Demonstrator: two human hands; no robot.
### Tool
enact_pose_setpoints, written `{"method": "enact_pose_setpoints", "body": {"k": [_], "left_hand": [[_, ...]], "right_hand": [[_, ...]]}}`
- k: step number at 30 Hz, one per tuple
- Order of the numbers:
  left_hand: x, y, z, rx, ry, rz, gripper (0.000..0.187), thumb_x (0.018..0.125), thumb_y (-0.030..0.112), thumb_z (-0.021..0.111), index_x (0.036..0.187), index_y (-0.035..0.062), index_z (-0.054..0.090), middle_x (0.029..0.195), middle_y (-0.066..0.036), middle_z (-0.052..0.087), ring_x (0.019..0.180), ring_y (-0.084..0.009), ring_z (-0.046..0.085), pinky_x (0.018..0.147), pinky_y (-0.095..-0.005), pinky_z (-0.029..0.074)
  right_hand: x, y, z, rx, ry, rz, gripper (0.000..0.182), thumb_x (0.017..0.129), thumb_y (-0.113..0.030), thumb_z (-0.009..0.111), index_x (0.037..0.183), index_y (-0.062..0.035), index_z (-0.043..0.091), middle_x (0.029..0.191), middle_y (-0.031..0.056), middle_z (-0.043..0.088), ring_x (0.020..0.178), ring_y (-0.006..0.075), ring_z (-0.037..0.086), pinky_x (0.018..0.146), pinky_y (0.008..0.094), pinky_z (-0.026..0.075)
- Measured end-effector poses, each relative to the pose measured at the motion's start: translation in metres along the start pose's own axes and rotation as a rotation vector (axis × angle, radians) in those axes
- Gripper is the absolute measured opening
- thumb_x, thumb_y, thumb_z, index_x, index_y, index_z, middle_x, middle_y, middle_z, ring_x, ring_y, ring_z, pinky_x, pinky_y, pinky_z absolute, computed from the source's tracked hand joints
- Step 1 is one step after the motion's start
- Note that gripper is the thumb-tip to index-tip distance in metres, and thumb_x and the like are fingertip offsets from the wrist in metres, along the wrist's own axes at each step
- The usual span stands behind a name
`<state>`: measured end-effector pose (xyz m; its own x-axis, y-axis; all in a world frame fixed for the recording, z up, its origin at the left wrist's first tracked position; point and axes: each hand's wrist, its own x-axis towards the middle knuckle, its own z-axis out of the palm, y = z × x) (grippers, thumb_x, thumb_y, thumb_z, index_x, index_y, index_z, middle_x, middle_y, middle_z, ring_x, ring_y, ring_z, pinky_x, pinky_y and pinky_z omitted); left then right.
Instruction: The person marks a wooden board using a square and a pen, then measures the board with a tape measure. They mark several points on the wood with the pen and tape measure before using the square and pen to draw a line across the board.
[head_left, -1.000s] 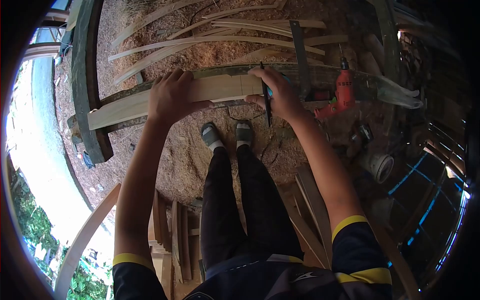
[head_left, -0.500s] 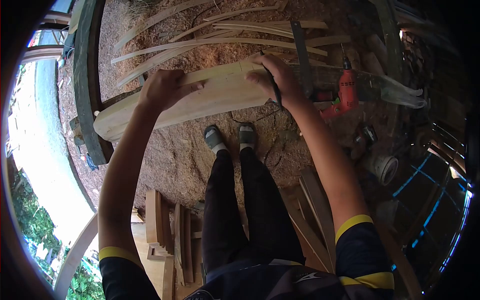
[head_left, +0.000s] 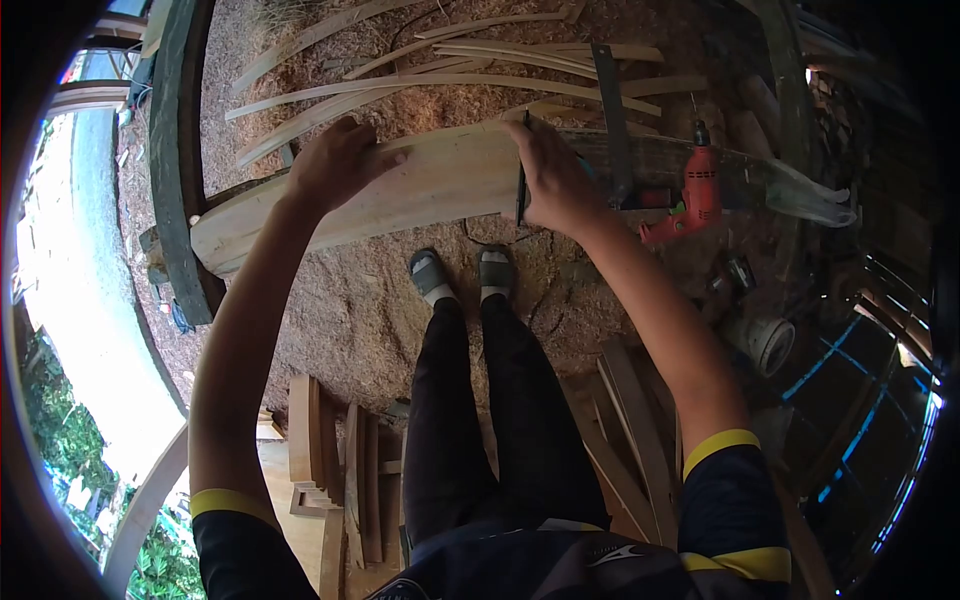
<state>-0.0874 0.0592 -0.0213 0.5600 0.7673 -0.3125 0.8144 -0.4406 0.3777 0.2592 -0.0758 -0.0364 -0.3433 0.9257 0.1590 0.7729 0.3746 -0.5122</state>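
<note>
A pale, curved wooden board (head_left: 430, 180) lies across the work support in front of me. My left hand (head_left: 335, 168) grips its far edge, thumb on the upper face and fingers over the edge. At the board's right end, my right hand (head_left: 556, 180) is closed around a thin dark tool (head_left: 521, 180), which stands across the board's width; what kind of tool it is I cannot tell. Just right of that hand, a dark flat metal bar (head_left: 611, 120) like a square lies across the support. A red power drill (head_left: 701, 190) rests further right.
Long thin wood strips (head_left: 400, 82) lie on the shavings beyond the board. A dark upright beam (head_left: 178, 170) stands at the left. Cut wood pieces (head_left: 305, 430) are stacked near my legs. A pale bucket (head_left: 770, 343) sits at the right.
My right hand has turned and shifted slightly, bringing the dark tool from a slant to nearly straight across the board, further left. My left hand still holds the board's far edge.
</note>
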Motion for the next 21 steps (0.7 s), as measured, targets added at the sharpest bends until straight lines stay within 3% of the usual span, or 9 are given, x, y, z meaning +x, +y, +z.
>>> {"method": "enact_pose_setpoints", "body": {"k": [1, 3, 4, 6, 7, 13, 21], "left_hand": [[-0.005, 0.002, 0.002, 0.002, 0.001, 0.001, 0.070, 0.090, 0.076, 0.084, 0.114, 0.0107, 0.076, 0.119, -0.021, 0.077, 0.106, -0.0365, 0.080, 0.087, -0.0508, 0.064], [-0.025, 0.007, 0.004, 0.126, 0.055, 0.041, 0.096, 0.074, 0.074, 0.096, 0.143, 0.0128, 0.069, 0.145, -0.019, 0.067, 0.125, -0.0366, 0.073, 0.103, -0.0515, 0.061], [-0.034, 0.011, 0.002, 0.129, 0.059, 0.042, 0.096, 0.074, 0.074, 0.096, 0.143, 0.0128, 0.069, 0.145, -0.019, 0.067, 0.125, -0.0366, 0.073, 0.103, -0.0515, 0.061], [-0.052, 0.020, 0.001, 0.179, 0.268, 0.245, 0.137, 0.055, 0.068, 0.106, 0.167, 0.0105, 0.050, 0.150, -0.017, 0.062, 0.138, -0.0376, 0.065, 0.120, -0.0544, 0.050], [-0.057, 0.024, 0.003, 0.182, 0.223, 0.184, 0.155, 0.045, 0.056, 0.111, 0.174, 0.0072, 0.040, 0.148, -0.017, 0.061, 0.142, -0.0391, 0.060, 0.126, -0.0560, 0.043], [-0.056, 0.019, -0.003, 0.147, 0.087, 0.152, 0.141, 0.047, 0.038, 0.108, 0.170, 0.0086, 0.046, 0.143, -0.018, 0.061, 0.138, -0.0423, 0.061, 0.123, -0.0555, 0.048], [-0.061, 0.015, 0.012, 0.191, 0.096, 0.244, 0.135, 0.050, 0.046, 0.105, 0.166, 0.0065, 0.049, 0.138, -0.019, 0.060, 0.133, -0.0419, 0.062, 0.122, -0.0540, 0.049]], "right_hand": [[0.001, 0.003, 0.001, 0.000, 0.003, -0.001, 0.124, 0.069, -0.018, 0.106, 0.169, -0.0056, 0.033, 0.148, 0.0318, 0.057, 0.146, 0.0537, 0.055, 0.126, 0.0635, 0.045], [0.005, 0.007, 0.002, -0.029, -0.068, 0.024, 0.116, 0.070, -0.003, 0.096, 0.168, -0.0052, 0.034, 0.148, 0.0331, 0.056, 0.146, 0.0547, 0.054, 0.126, 0.0642, 0.045], [0.008, 0.006, -0.001, -0.031, -0.064, 0.022, 0.116, 0.070, -0.003, 0.096, 0.168, -0.0052, 0.034, 0.148, 0.0331, 0.056, 0.146, 0.0547, 0.054, 0.126, 0.0642, 0.045], [0.008, 0.005, -0.007, -0.030, -0.070, -0.008, 0.115, 0.069, 0.000, 0.092, 0.168, -0.0049, 0.034, 0.148, 0.0339, 0.055, 0.145, 0.0557, 0.054, 0.126, 0.0642, 0.045], [0.008, 0.004, -0.007, -0.033, -0.068, -0.007, 0.115, 0.069, 0.000, 0.092, 0.168, -0.0049, 0.034, 0.148, 0.0339, 0.055, 0.145, 0.0557, 0.054, 0.126, 0.0642, 0.045], [0.010, 0.002, -0.011, -0.036, -0.060, -0.051, 0.117, 0.065, -0.012, 0.098, 0.165, -0.0011, 0.037, 0.142, 0.0313, 0.058, 0.138, 0.0526, 0.058, 0.123, 0.0623, 0.046], [-0.016, -0.006, 0.006, -0.048, -0.068, 0.008, 0.124, 0.063, -0.039, 0.108, 0.161, 0.0007, 0.042, 0.131, 0.0253, 0.062, 0.129, 0.0451, 0.061, 0.117, 0.0585, 0.045]]}}
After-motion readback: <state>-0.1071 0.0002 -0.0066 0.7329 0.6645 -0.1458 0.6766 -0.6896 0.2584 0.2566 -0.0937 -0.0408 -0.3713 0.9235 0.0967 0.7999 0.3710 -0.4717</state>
